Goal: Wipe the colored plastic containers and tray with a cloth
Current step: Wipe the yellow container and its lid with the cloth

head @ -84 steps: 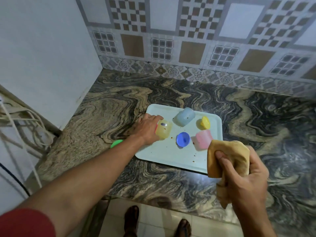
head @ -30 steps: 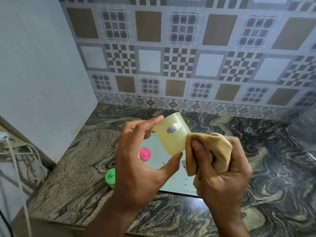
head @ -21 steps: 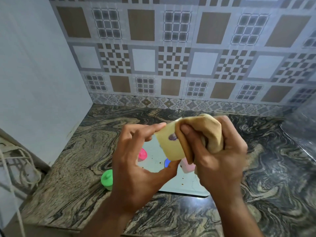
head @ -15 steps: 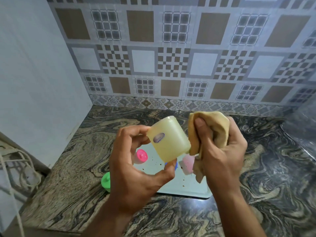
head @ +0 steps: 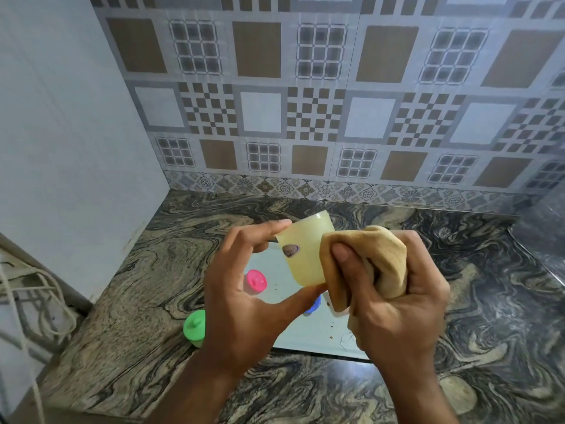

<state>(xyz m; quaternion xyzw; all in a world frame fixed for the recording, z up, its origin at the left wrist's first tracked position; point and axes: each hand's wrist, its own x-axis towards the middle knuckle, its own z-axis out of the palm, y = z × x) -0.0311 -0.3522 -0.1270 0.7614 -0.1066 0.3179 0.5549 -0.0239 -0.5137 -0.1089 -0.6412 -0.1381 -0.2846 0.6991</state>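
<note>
My left hand (head: pixel 244 301) holds a pale yellow plastic container (head: pixel 302 252) in the air above the counter, pinched between its thumb and fingers. My right hand (head: pixel 394 304) grips a bunched tan cloth (head: pixel 363 258) and presses it against the container's right side. Below the hands lies the light blue tray (head: pixel 305 338), mostly hidden by them. On it I see a pink lid (head: pixel 256 280) and part of a blue lid (head: pixel 313 305). The other containers are hidden behind my hands.
A green lid (head: pixel 195 327) lies on the marbled stone counter (head: pixel 146 289) just left of the tray. A white wall stands at the left with cables (head: pixel 27 304) beside it. A patterned tile wall closes the back.
My left hand lifted the yellow container off the tray to chest height. Since then my right hand has rubbed the cloth over it, and the container has turned in my fingers.
</note>
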